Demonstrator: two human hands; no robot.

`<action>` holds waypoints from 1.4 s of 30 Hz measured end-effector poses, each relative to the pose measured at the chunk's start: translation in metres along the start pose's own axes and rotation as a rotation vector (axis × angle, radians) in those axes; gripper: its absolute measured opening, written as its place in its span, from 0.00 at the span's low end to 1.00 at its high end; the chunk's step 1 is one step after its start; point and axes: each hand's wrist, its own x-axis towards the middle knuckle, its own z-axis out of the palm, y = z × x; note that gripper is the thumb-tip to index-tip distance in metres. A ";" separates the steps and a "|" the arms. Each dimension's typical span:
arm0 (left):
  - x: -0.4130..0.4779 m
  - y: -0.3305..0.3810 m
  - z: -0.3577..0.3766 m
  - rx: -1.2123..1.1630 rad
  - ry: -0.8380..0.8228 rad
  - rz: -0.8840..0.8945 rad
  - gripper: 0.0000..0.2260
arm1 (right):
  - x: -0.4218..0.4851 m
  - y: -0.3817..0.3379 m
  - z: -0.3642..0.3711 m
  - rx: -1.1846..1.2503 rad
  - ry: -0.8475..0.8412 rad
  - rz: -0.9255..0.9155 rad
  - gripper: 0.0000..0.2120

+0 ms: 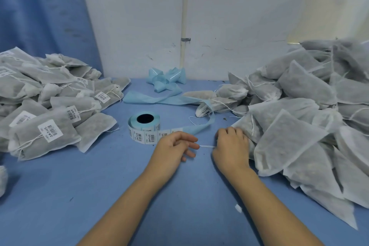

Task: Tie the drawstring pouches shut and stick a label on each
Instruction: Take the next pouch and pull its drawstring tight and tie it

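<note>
1. Left hand point(175, 146) pinches one end of a white string point(207, 146) between thumb and forefinger, with the other fingers loosely spread.
2. Right hand point(231, 146) is curled, knuckles up, at the near-left edge of the right pile point(299, 126). The string runs taut into it. It looks to be gripping the neck of a pouch point(244, 124) there, but the grip itself is hidden under the hand.
3. Step in hand, my read: cinching this pouch's drawstring. No knot is visible, and no label shows on it.
4. Left pile point(50, 136) sits on the left of the desk point(99, 195). Its pouches are cinched with strings tied, and those facing up carry white barcode labels. Counts as done.
5. The right pile is the bigger heap, running from near right to the far wall point(139, 26). No labels are seen, and several strings trail loose. All of it is left to do.
6. Roll point(143, 126) of labels lies mid-desk, just far-left of the left hand, with a strip of labels unrolled toward the hands. Spent blue liner point(199, 128) loops away to the far side and bunches by the wall.
7. Progress, judged by the piles: a good batch is finished, but more than half remains. This pouch needs a knot, a label peeled and stuck on, then a place on the left pile.
</note>
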 end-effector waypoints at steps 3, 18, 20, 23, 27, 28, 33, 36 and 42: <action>0.002 -0.005 -0.002 -0.005 0.050 -0.003 0.15 | 0.000 0.001 -0.002 0.010 -0.007 -0.036 0.15; 0.003 -0.010 -0.001 0.008 0.017 -0.010 0.15 | -0.015 -0.037 -0.014 0.781 0.430 -0.212 0.29; 0.001 -0.009 -0.001 0.018 -0.021 0.033 0.14 | -0.020 -0.047 -0.015 0.879 0.410 -0.223 0.28; -0.001 -0.008 -0.003 -0.080 -0.053 0.073 0.11 | -0.024 -0.053 -0.017 1.032 0.333 -0.224 0.24; 0.002 -0.009 -0.008 -0.109 0.126 0.074 0.02 | -0.022 -0.049 -0.024 1.297 0.354 -0.115 0.20; 0.002 -0.009 -0.009 -0.114 0.165 0.082 0.02 | -0.021 -0.047 -0.024 1.328 0.356 -0.066 0.19; 0.001 0.000 -0.012 -0.225 0.280 0.132 0.06 | -0.015 -0.034 -0.016 1.161 0.119 0.086 0.10; 0.002 0.005 -0.014 -0.252 0.318 0.181 0.06 | -0.014 -0.032 -0.015 1.179 -0.041 0.114 0.06; 0.002 0.004 -0.017 -0.233 0.322 0.183 0.08 | -0.010 -0.031 -0.020 1.655 -0.114 0.266 0.09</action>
